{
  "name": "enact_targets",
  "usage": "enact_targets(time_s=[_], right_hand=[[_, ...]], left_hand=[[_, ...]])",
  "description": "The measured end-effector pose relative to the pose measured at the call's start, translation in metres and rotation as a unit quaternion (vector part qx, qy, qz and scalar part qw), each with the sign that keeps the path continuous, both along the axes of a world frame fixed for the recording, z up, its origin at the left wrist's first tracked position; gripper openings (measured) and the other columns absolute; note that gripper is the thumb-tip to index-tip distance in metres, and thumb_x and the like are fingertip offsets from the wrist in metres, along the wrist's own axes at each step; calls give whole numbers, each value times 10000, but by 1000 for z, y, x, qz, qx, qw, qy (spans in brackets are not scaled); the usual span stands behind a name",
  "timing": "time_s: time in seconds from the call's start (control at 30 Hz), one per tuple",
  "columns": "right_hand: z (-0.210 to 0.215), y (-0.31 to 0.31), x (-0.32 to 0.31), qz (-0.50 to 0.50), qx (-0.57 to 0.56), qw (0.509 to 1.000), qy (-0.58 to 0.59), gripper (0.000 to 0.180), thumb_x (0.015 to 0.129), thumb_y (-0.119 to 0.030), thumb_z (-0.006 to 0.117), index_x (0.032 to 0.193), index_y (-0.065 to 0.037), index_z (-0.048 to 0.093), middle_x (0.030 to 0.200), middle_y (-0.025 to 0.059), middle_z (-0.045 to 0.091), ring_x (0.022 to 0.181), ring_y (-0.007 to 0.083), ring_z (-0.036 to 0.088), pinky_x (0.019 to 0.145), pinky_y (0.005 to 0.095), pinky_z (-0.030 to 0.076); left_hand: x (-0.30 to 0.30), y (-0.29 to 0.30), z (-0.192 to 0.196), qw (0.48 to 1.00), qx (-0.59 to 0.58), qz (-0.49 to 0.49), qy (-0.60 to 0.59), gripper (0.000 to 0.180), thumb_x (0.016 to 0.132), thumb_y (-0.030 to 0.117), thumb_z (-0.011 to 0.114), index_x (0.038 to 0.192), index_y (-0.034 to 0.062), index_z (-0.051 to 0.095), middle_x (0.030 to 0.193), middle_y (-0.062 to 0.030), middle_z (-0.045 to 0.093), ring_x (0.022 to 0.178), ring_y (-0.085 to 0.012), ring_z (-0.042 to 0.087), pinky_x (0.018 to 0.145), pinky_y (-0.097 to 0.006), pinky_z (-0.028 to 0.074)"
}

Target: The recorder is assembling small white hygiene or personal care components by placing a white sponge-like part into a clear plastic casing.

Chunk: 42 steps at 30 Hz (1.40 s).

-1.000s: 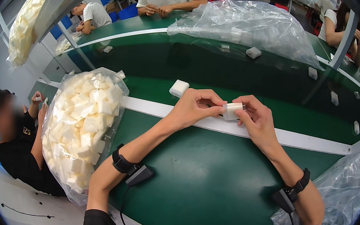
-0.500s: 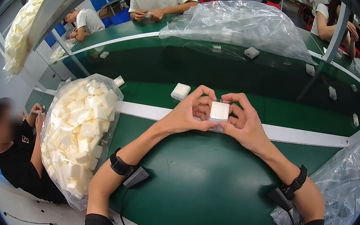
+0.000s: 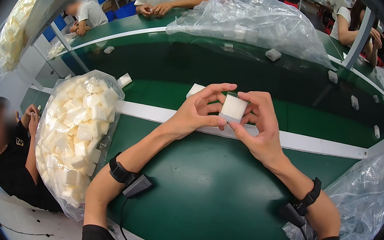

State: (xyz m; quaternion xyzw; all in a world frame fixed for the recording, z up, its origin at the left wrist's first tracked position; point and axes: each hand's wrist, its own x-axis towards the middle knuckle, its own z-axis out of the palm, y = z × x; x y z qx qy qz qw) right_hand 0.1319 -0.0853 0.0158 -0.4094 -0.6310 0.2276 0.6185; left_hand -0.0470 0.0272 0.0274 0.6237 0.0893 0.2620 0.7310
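A small white foam block [image 3: 234, 108] with a clear, glassy-looking rim along its top edge is held up over the white strip of the bench. My left hand [image 3: 203, 106] has its thumb at the block's lower left corner and fingers along its left side, the index finger stretched out above. My right hand [image 3: 261, 118] pinches the same block from the right, index finger on the top corner and thumb under the bottom corner. Behind my left fingers, another white block [image 3: 195, 90] lies on the green belt, partly hidden.
A clear bag of cream foam blocks [image 3: 73, 139] stands left on the green bench [image 3: 202, 192]. Crumpled plastic [image 3: 358, 200] lies at right. A large clear bag [image 3: 255, 25] and scattered white blocks [image 3: 273, 55] are across the belt. Other people sit around.
The block has tilted in my hands and risen slightly. My left index finger has straightened from its curl at the block's top. The whole view has shifted a little.
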Motion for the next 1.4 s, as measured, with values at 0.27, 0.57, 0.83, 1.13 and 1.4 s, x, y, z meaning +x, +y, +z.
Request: enact_targets(time_s=[0.27, 0.57, 0.83, 1.13, 1.4], right_hand=[[-5, -2, 3, 21, -58, 997, 40, 623, 823, 7, 746, 1383, -60, 480, 1260, 101, 476, 906, 129, 621, 601, 220, 510], [-2, -1, 6, 40, -62, 997, -21, 627, 827, -13, 736, 1393, -44, 469, 1294, 93, 476, 915, 130, 604, 593, 221, 482], [-3, 4, 9, 58, -96, 993, 47, 551, 820, -5, 738, 1328, -11, 525, 1185, 79, 466, 961, 152, 614, 706, 264, 551], [1, 1, 7, 34, -78, 996, 18, 463, 776, 40, 721, 1214, 35, 572, 1131, 86, 461, 916, 159, 644, 687, 266, 604], [3, 1, 1, 55, -123, 987, 85, 476, 777, 53, 692, 1230, 25, 547, 1165, 80, 430, 962, 170, 609, 673, 264, 604]], left_hand=[[0, 3, -6, 1000, 14, 2, 6, 704, 792, -15, 793, 1417, 43, 474, 1215, -62, 519, 1171, -196, 564, 930, -333, 563], [2, 8, -12, 997, 67, 9, 29, 694, 706, -45, 855, 1297, 40, 501, 1325, -80, 476, 1179, -194, 550, 994, -361, 552], [-1, 5, -6, 995, 95, 38, 16, 509, 728, -68, 829, 1144, 31, 553, 1298, -85, 497, 1142, -172, 557, 919, -320, 568], [2, -7, -4, 977, 191, 95, -17, 484, 761, 6, 843, 651, 84, 377, 1222, -114, 535, 1026, -139, 622, 810, -274, 565], [-3, -2, -12, 954, 285, 97, -9, 489, 798, -12, 802, 630, 74, 351, 1251, -120, 526, 1041, -156, 620, 862, -295, 561]])
